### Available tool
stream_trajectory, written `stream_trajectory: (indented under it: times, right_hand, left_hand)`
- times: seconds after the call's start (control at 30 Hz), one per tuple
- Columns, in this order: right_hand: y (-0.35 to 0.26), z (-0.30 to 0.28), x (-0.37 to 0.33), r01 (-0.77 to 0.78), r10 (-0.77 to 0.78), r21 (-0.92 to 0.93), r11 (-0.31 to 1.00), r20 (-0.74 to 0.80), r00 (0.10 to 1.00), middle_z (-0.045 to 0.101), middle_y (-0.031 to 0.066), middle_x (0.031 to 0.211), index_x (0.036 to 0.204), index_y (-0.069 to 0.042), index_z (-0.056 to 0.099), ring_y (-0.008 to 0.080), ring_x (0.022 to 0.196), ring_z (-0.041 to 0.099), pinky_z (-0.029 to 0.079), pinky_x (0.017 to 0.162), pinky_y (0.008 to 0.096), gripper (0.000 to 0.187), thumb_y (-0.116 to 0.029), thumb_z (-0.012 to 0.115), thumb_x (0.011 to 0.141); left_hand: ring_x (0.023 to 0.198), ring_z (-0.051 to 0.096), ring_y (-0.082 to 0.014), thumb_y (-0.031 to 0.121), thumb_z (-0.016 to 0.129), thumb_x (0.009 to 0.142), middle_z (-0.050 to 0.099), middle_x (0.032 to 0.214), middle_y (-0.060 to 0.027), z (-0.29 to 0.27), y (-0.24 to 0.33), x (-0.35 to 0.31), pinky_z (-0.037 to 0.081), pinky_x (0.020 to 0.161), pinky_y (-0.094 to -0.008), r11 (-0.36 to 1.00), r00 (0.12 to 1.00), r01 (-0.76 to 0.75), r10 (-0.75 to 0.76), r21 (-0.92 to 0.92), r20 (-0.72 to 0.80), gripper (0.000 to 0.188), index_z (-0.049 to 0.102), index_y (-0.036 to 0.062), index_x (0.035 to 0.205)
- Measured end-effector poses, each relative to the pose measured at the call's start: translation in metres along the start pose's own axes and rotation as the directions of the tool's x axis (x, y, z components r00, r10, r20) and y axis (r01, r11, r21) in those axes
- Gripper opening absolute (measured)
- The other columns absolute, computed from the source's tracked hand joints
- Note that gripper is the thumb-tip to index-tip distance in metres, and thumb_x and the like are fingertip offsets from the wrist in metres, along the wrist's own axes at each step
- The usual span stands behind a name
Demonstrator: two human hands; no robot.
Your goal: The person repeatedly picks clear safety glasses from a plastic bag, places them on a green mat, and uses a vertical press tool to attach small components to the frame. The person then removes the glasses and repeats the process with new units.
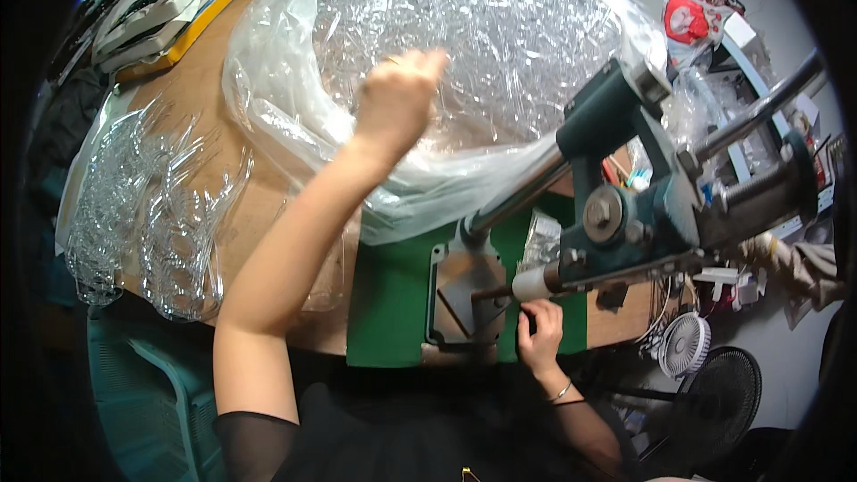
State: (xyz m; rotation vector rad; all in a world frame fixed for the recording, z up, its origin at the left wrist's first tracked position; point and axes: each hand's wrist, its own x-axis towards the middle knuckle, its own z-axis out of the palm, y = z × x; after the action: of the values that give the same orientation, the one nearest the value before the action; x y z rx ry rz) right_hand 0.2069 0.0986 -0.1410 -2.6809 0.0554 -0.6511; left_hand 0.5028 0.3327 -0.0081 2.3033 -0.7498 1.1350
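Note:
My left hand is raised over a large clear plastic bag, its fingers drawn together. Whatever it may hold is too small or hidden to make out. Inside the bag lies a heap of shiny, clear, thin plastic pieces. My right hand rests beside the metal base plate of a dark green hand press. Its fingers are loosely bent, the thumb apart from them, and nothing shows between. Just above these fingertips is the white collar on the press's ram.
Bunches of clear plastic strands lie at the table's left. A green mat lies under the press. The press lever juts out to the right. A teal plastic chair stands at lower left, and fans at lower right.

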Motion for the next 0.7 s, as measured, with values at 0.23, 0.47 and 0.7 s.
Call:
stream_trajectory:
  times: [0.23,0.47,0.7]
  right_hand:
    - [0.009,-0.011,0.015,0.016,-0.014,-0.012,1.000,0.137,0.991,0.055,0.0161,0.104,0.101,0.000,0.057,0.0339,0.097,0.052,0.043,0.085,0.0379,0.026,-0.006,0.063,0.076]
    - [-0.007,-0.027,0.001,0.087,-0.073,-0.061,0.994,0.201,0.977,0.056,0.0147,0.104,0.105,0.000,0.057,0.0311,0.098,0.053,0.044,0.085,0.0371,0.030,-0.008,0.062,0.076]
    - [0.009,-0.012,0.015,-0.270,0.230,0.216,0.938,0.192,0.954,0.056,0.0088,0.073,0.078,-0.002,0.060,0.0206,0.067,0.055,0.046,0.063,0.0300,0.008,-0.008,0.065,0.077]
  left_hand:
    - [0.073,0.051,-0.0097,-0.013,0.032,0.077,0.055,0.118,-0.0103,-0.124,0.037,-0.048,0.043,0.054,-0.0172,0.937,0.994,0.073,-0.042,-0.342,0.097,0.059,0.056,0.0160,0.123]
    - [0.102,0.058,-0.0197,0.005,0.063,0.080,0.053,0.122,-0.0146,-0.146,0.046,-0.083,0.049,0.076,-0.0274,0.983,0.954,0.163,-0.134,-0.086,0.269,0.008,0.061,0.0004,0.085]
    - [0.058,0.052,-0.0110,0.023,0.054,0.090,0.060,0.068,-0.0047,-0.176,0.031,-0.101,0.041,0.057,-0.0217,0.611,0.680,0.718,-0.512,-0.334,0.524,0.030,0.056,0.0039,0.067]
